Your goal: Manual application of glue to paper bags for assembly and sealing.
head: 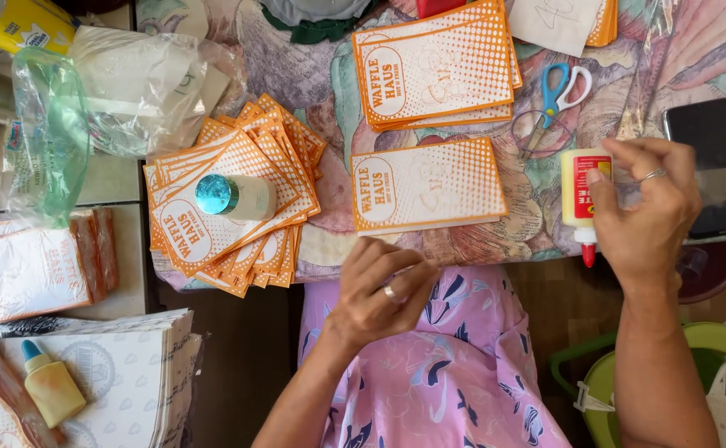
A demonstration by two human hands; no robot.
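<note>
My right hand (645, 207) holds a yellow glue bottle (579, 195) with a red label and red tip, lying at the table's near edge. My left hand (379, 290) hovers just below an orange-and-white paper bag (429, 184) lying flat in front of me, fingers curled, holding nothing that I can see. A fanned pile of the same bags (230, 207) lies to the left, with a small white bottle with a teal cap (234, 197) resting on it. Another stack of bags (437, 66) sits farther back.
Blue-handled scissors (555, 95) and a dark phone (709, 166) lie on the floral cloth at the right. Clear plastic bags (131, 83) sit at the left. A second yellow glue bottle (48, 383) rests on white paper sheets (131, 382) at lower left. A green bin (711, 373) stands at lower right.
</note>
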